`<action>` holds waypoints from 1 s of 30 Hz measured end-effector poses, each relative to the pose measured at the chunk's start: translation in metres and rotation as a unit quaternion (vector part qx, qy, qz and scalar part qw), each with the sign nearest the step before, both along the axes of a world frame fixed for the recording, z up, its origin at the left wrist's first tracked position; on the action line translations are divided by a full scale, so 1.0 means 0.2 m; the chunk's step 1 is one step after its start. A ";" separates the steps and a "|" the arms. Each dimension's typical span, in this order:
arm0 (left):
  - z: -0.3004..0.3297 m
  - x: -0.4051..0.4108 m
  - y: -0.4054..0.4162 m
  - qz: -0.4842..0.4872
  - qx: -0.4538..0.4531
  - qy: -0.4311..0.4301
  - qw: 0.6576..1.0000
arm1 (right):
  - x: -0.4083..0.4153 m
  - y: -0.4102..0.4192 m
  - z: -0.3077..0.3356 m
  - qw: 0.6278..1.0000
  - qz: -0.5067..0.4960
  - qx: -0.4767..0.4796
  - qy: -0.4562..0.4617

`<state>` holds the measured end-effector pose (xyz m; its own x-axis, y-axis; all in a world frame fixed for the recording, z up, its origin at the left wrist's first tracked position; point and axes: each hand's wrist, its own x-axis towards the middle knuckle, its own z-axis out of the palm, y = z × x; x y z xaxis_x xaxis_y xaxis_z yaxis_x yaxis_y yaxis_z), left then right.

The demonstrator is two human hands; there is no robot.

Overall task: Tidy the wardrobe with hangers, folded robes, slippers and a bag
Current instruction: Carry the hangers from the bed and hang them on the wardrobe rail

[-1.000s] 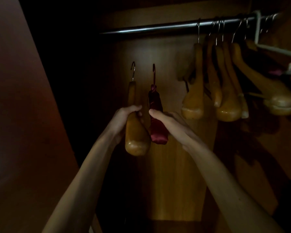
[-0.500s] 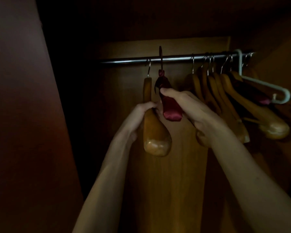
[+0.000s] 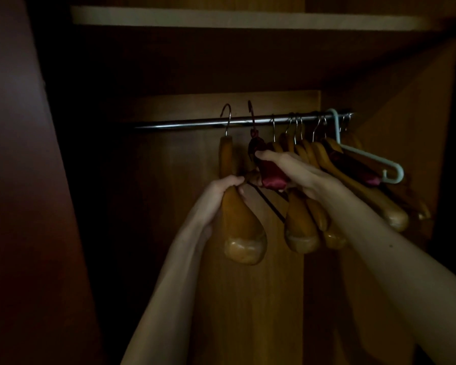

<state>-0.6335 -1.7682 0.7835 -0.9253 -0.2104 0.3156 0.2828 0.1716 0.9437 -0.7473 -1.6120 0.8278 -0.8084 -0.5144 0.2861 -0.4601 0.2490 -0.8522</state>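
Head view: left hand (image 3: 223, 192) grips smooth wooden hanger (image 3: 241, 227); right hand (image 3: 298, 172) pinches satin-padded hanger (image 3: 270, 172).

Varnished wood, satin cloth and polished metal inside a dim wardrobe

The wooden hanger (image 3: 241, 227) is thick, amber, smooth and glossy, its rounded end catching a highlight; its hook (image 3: 227, 119) is thin bright metal wire. The padded hanger (image 3: 270, 172) is covered in dark red cloth with a satin sheen. The rail (image 3: 195, 124) is polished, reflective metal. The hanging wooden hangers (image 3: 303, 227) share the same glossy varnish. 1 white hanger (image 3: 366, 159) looks like smooth plastic. The back panel (image 3: 248, 299) is matt wood grain.
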 end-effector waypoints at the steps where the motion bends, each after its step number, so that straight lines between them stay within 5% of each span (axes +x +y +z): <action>1: 0.01 -0.02 0.00 0.004 -0.006 0.003 1.000 | -0.01 0.00 0.00 1.000 0.002 0.002 -0.004; 30: 0.00 -0.39 0.10 0.020 -0.058 -0.051 0.997 | -0.08 -0.03 -0.04 0.989 -0.098 -0.082 -0.073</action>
